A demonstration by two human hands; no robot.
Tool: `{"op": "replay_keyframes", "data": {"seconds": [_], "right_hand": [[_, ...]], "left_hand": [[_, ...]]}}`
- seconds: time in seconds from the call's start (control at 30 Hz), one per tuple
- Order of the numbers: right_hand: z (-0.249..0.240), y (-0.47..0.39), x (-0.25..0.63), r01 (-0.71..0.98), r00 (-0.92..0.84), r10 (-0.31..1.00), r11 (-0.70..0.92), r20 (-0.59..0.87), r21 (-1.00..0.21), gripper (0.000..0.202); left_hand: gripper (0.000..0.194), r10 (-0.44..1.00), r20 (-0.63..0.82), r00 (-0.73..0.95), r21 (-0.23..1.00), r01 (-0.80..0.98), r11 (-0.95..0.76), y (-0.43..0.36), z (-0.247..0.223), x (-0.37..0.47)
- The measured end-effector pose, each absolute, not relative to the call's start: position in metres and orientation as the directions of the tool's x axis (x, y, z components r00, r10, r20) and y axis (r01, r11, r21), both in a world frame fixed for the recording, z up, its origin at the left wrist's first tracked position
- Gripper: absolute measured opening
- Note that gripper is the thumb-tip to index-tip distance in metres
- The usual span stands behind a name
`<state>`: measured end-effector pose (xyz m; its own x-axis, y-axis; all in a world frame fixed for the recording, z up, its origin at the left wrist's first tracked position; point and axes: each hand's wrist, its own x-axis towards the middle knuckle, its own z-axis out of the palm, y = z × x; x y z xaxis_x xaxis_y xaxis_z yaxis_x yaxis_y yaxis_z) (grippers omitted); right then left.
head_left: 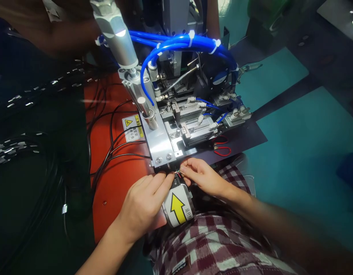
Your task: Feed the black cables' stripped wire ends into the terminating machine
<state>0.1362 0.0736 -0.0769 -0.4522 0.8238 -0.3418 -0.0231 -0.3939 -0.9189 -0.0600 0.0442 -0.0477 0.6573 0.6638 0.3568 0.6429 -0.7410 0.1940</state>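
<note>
Both hands meet at the front edge of a metal machine (161,143). My left hand (146,198) lies with its fingers pressed together at the machine's front, close to small thin coloured wires (178,173); what its fingertips grip is hidden. Pinched between thumb and forefinger of my right hand (201,175) are the ends of these wires, red and greenish ones among them. Just below the fingertips is a white label with a yellow arrow (177,206), fixed on a rounded part of the machine.
Red-handled scissors (222,149) lie right of the machine. Blue air hoses (179,41) arch above it. Black cables (103,162) cross the red surface (116,206) at left, beside a warning label (133,128). Coiled cables (47,183) with metallic ends lie far left.
</note>
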Motion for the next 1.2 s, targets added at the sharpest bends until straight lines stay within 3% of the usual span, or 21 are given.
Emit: {"op": "replay_keyframes", "data": {"seconds": [1.2], "right_hand": [[-0.082, 0.060, 0.131, -0.071, -0.335, 0.899, -0.322, -0.281, -0.944, 0.032]], "left_hand": [[0.031, 0.670, 0.343, 0.658, 0.225, 0.635, -0.739, 0.045, -0.050, -0.059]]}}
